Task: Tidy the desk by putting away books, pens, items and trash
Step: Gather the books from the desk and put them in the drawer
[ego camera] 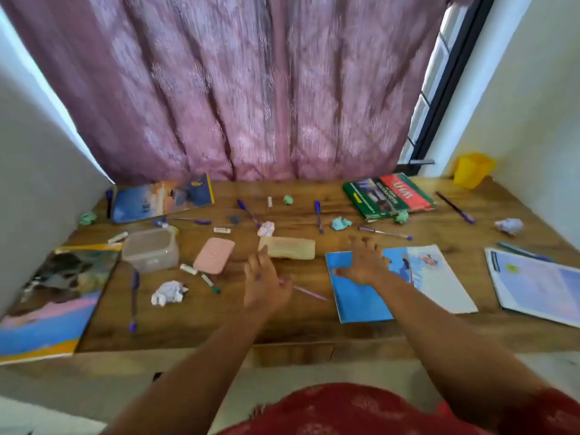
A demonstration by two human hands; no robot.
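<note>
A wooden desk is littered with books, pens and paper balls. My left hand hovers over the desk's middle with fingers relaxed, holding nothing, just in front of a translucent yellow case. My right hand lies with spread fingers on a blue book. A pink pen lies between the hands. A crumpled white paper ball sits to the left. A stack of green and red books rests at the back right.
A clear plastic tub and pink case stand left of centre. Large books lie at the far left and back left. A yellow cup stands in the back right corner. Papers lie right. A purple curtain hangs behind.
</note>
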